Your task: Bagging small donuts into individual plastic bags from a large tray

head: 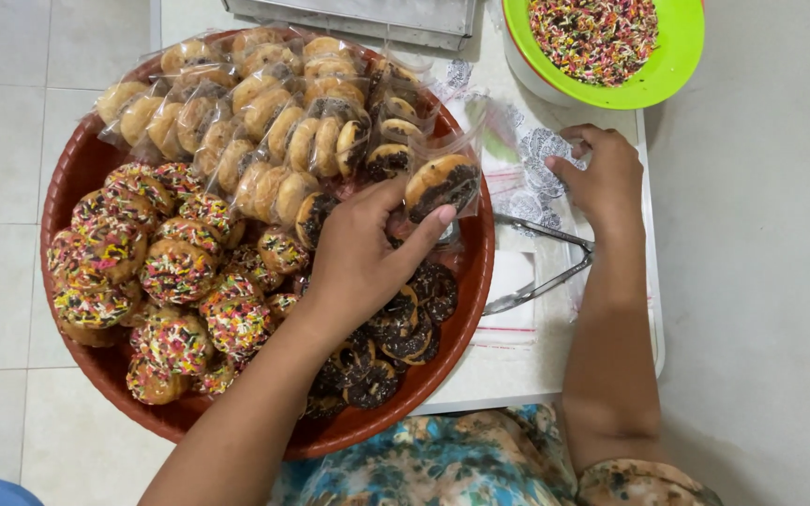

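A: Starting at the left edge of the round red tray [77,178]; a heap of sprinkle-covered doughnuts [157,281] fills that side, with clear bags of plain doughnuts [264,112] stacked along the far rim.

B: And here is the left hand [358,258] over the middle of the tray; fingers and thumb closed on a bagged chocolate-topped doughnut [441,185], holding it just above the tray's right rim; loose chocolate doughnuts [396,328] lie beneath the wrist, near the front-right rim.

A: Moving right, off the tray; metal tongs [541,267] lie on the white table [508,375], tips touching the tray's edge.

B: The right hand [602,178] sits near the table's right edge; fingers curled together, pinching a patterned clear bag [541,150].

A: Far right corner; a green bowl of coloured sprinkles [602,37], beside a metal tray [358,17] at the far edge.
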